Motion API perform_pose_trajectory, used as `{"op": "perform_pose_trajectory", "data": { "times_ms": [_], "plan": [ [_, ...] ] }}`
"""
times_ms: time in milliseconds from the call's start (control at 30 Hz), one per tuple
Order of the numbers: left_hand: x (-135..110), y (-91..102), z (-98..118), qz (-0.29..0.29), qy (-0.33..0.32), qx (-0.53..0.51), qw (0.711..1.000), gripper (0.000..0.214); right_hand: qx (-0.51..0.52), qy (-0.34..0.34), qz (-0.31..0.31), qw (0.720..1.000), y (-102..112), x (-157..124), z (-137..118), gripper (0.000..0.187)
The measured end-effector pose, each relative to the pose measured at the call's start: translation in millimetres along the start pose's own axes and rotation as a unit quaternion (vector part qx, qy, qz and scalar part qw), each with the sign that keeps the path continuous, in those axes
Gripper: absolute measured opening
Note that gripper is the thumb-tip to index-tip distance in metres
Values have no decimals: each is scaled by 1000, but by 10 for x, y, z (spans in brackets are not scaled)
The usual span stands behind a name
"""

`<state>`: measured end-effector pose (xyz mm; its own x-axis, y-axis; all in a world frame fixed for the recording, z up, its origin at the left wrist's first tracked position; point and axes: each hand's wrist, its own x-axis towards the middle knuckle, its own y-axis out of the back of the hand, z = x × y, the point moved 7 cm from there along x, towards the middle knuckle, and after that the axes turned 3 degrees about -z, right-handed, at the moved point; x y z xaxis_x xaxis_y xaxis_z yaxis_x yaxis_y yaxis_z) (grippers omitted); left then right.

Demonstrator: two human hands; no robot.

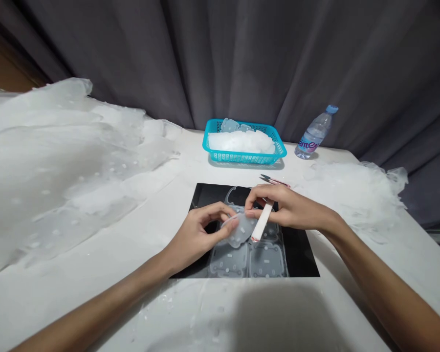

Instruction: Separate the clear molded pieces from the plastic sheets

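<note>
A small translucent, frosted plastic piece (239, 233) with rounded corners is held above a black mat (300, 254). My left hand (205, 230) pinches its left side between thumb and fingers. At its upper right edge, the thumb and fingertips of my right hand (278, 203) are closed on it. A flat white stick (263, 221) is also tucked in my right hand, slanting down with a reddish mark at its lower end. Beneath both hands, several similar frosted pieces (229, 259) lie on the mat. Thread snips (273, 180) with dark blades lie just behind my right hand.
A turquoise basket (245, 159) of white and translucent pieces stands at the back. A water bottle (314, 133) is right of it. Translucent sheeting is heaped on the left (77, 171), with a smaller pile (355, 193) on the right. A grey curtain (234, 58) hangs behind the white table.
</note>
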<state>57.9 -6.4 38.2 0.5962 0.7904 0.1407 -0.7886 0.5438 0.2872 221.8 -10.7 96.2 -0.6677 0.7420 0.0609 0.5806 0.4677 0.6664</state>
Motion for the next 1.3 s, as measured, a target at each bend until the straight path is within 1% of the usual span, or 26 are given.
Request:
{"op": "perform_pose_trajectory", "data": {
  "times_ms": [67, 200, 267, 333, 433, 567, 700, 800, 900, 1067, 1200, 1300],
  "plan": [
    [-1, -3, 1, 1, 7, -16, 1000, 21, 2, -1, 5, 1000, 9, -3, 16, 7],
    [19, 18, -58, 1, 48, -83, 995, 23, 23, -19, 10, 1000, 30, -10, 88, 13],
    [37, 33, -82, 2, 63, -126, 990, 23, 31, -36, -3, 999, 23, -15, 131, 12],
    [52, 51, -101, 6, 73, -160, 984, 23, 34, -51, -30, 998, -3, -21, 161, 14],
    [55, 78, -121, 19, 79, -171, 982, 23, 43, -61, -59, 995, -27, -34, 182, 13],
    [33, 84, -167, 18, 80, -169, 982, 23, 53, -65, -41, 996, 36, -53, 195, 14],
    [21, 87, -207, 22, 79, -194, 978, 22, 78, -60, -25, 995, 120, -76, 191, 14],
    [32, 85, -194, 33, 67, -222, 972, 23, 121, -60, -28, 991, 152, -91, 201, 18],
    [42, 48, -186, 26, 76, -258, 963, 24, 152, -54, -25, 987, 172, -98, 219, 22],
    [54, 20, -168, 25, 90, -287, 953, 27, 166, -55, -12, 985, 179, -88, 256, 30],
    [64, -42, -155, -1, 108, -312, 944, 27, 156, -56, 4, 986, 179, -78, 261, 31],
    [52, -89, -149, -21, 127, -319, 939, 27, 152, -69, 18, 986, 164, -70, 274, 29]
  ]
}}
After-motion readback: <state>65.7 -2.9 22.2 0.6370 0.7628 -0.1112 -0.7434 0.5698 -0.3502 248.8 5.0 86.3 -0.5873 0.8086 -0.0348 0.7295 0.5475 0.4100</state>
